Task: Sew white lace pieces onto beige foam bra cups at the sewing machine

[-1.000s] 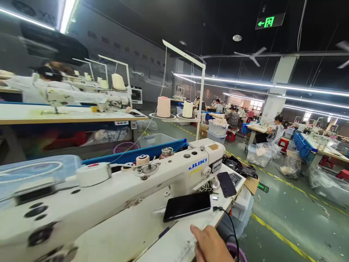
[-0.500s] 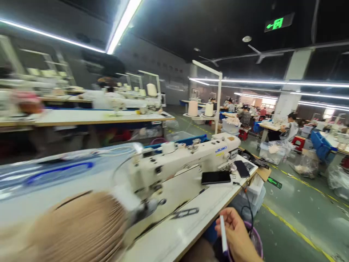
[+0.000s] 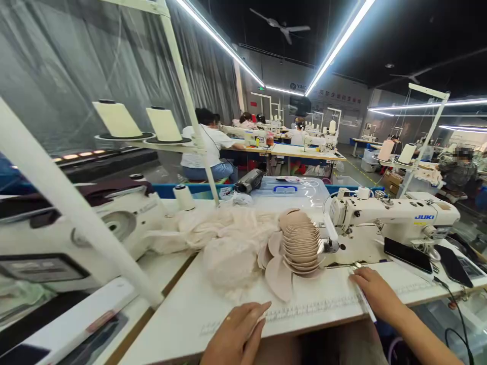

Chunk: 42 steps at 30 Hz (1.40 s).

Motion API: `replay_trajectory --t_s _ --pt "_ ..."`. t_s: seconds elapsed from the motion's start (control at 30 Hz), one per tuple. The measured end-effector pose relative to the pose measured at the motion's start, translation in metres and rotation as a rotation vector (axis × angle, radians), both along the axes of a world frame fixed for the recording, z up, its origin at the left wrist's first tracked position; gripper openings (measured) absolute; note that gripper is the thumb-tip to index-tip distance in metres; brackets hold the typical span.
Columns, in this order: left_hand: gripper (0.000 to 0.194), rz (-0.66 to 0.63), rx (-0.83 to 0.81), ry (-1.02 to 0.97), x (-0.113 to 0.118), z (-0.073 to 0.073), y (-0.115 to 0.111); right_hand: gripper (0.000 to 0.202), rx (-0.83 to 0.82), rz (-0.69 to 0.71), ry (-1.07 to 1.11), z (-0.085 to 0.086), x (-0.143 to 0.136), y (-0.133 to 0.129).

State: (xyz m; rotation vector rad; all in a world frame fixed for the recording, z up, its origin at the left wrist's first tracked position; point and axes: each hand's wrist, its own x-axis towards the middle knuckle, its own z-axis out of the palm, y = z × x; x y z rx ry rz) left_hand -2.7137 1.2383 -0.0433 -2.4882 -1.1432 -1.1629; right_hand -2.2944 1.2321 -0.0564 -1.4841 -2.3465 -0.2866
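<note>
Over the near edge of the white tabletop (image 3: 167, 329), the right hand (image 3: 376, 293) has been brought, a slim white stick (image 3: 367, 305) still grasped by its fingers, right of stacked curved beige cloth-like pieces (image 3: 300, 243). The left hand (image 3: 236, 330) is newly seen; whether its fingers grip anything cannot be told.

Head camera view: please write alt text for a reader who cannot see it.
A person's left hand is at the front edge of a white table, and the right hand is at a thin white strip, in front of a JUKI sewing machine. Beyond the hands, a fanned stack of beige pieces lies beside crumpled cream fabric.
</note>
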Motion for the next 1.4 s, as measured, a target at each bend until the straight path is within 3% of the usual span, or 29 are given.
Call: replay_trajectory --t_s 0.13,0.23,0.33,0.47,0.57,0.63,0.73,0.87,0.93,1.0,1.1,1.2,1.27,1.4 --pt "0.039 0.084 0.083 0.026 0.009 0.002 0.022 0.057 0.037 -0.025 -0.006 -0.003 0.036 0.026" --pt "0.040 0.113 0.110 0.096 0.017 0.000 0.039 0.067 0.063 -0.061 0.019 0.004 0.039 0.028" --pt "0.037 0.107 0.103 0.152 0.024 -0.002 0.045 0.055 0.063 0.009 0.151 0.019 0.004 0.012" --pt "0.028 -0.050 0.022 0.212 0.042 -0.003 0.034 0.043 0.002 0.243 0.339 0.033 -0.075 -0.013" --pt "0.029 -0.198 -0.063 0.214 0.062 0.001 0.018 0.038 0.008 0.301 0.263 0.026 -0.117 -0.016" --pt "0.024 -0.262 -0.117 0.191 0.070 0.008 0.012 0.020 0.047 0.298 0.235 0.018 -0.127 -0.011" --pt "0.026 -0.228 -0.092 0.124 0.059 0.022 0.019 0.017 0.105 0.282 0.261 0.006 -0.124 -0.002" --pt "0.048 0.064 0.038 0.116 0.012 0.034 0.049 0.022 0.136 0.255 0.334 0.000 -0.113 0.008" --pt "0.056 0.212 0.028 0.196 -0.007 0.035 0.066 0.022 0.127 0.234 0.380 -0.001 -0.110 0.010" --pt "0.064 0.280 -0.009 0.271 -0.015 0.034 0.082 0.024 0.107 0.223 0.429 -0.003 -0.110 0.012" --pt "0.073 0.250 -0.034 0.315 -0.006 0.035 0.102 0.023 0.091 0.220 0.490 -0.006 -0.110 0.013" --pt "0.048 0.160 -0.050 0.359 0.010 0.043 0.110 0.022 0.088 0.208 0.509 -0.007 -0.110 0.013" --pt "0.035 0.094 -0.072 0.389 0.016 0.046 0.107 0.023 0.086 0.189 0.506 -0.007 -0.110 0.013" --pt "0.039 0.030 -0.116 0.413 0.020 0.043 0.079 0.035 0.102 0.158 0.485 -0.004 -0.110 0.011"
